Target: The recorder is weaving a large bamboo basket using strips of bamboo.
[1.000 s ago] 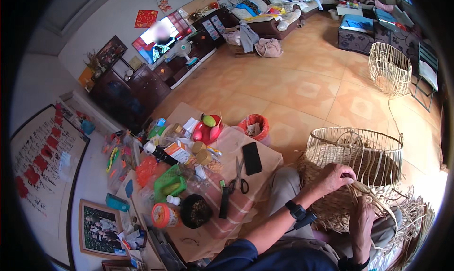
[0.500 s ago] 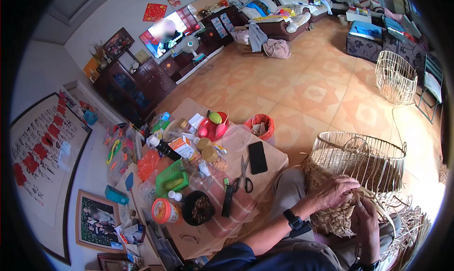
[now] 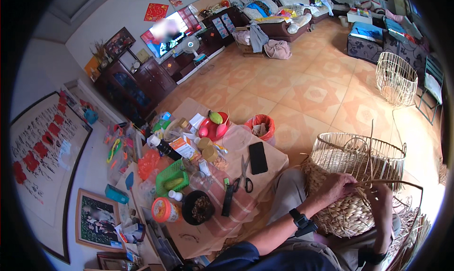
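Note:
A half-woven basket point(image 3: 341, 215) rests on my lap, its lower part plaited in straw and its upper part bare wire frame. My left hand point(image 3: 336, 188) is closed at the top edge of the weave, fingertips pinching a straw strand there. Close beside it, my right hand point(image 3: 381, 205) is closed on the same straw strand point(image 3: 402, 181), which arches over to the right and hangs down. Another thin strand point(image 3: 371, 145) stands upright from between the hands. The fingertips partly hide the spot where the strand meets the weave.
Loose straw point(image 3: 410, 238) lies at my right side. To the left, a low table point(image 3: 272, 169) bears scissors point(image 3: 245, 174), a black phone point(image 3: 257, 158), a green basket point(image 3: 171, 176) and jars. A red-lined bin point(image 3: 261, 127) stands beyond it; another wire frame point(image 3: 396, 79) stands on the floor.
My right hand has risen and turned, bringing a long straw strand up into an arch on the right. A thin strand now stands upright. My left hand has shifted slightly left.

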Action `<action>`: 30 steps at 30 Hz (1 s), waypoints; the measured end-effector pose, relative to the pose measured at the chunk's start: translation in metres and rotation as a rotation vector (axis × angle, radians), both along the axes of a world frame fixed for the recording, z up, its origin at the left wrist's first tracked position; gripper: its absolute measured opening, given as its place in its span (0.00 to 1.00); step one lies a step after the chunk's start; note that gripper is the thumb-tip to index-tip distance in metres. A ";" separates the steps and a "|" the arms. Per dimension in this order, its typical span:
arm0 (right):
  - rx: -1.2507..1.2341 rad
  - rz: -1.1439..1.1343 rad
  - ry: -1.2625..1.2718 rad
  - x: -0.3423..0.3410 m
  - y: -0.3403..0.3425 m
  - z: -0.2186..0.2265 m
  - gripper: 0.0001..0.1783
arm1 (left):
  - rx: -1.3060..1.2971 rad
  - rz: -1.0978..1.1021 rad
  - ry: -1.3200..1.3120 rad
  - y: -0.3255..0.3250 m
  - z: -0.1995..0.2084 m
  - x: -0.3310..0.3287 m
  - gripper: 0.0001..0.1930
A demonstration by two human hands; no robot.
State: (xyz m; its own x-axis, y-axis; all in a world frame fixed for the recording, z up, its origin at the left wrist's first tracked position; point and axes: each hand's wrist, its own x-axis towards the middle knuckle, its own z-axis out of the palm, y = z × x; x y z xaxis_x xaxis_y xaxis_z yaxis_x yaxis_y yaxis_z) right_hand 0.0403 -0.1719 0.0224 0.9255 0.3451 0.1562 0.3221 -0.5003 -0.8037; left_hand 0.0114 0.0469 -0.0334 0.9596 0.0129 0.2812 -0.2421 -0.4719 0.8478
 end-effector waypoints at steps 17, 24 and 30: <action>0.496 0.005 0.360 0.050 0.026 -0.044 0.14 | 0.176 0.007 0.082 -0.002 0.014 -0.009 0.24; 0.492 -0.023 0.420 0.056 0.039 -0.021 0.14 | 0.697 0.084 -0.232 -0.027 -0.019 -0.023 0.28; 0.089 0.031 0.123 0.054 0.049 0.000 0.06 | 1.025 0.134 -0.205 -0.031 -0.010 -0.025 0.23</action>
State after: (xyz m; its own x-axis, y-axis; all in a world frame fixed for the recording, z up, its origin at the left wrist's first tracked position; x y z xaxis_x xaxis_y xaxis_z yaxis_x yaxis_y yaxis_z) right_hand 0.0939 -0.1225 0.0228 0.9287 0.3636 0.0730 0.2324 -0.4172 -0.8786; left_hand -0.0138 0.0159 -0.0430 0.9008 -0.2205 0.3741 -0.2285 -0.9733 -0.0234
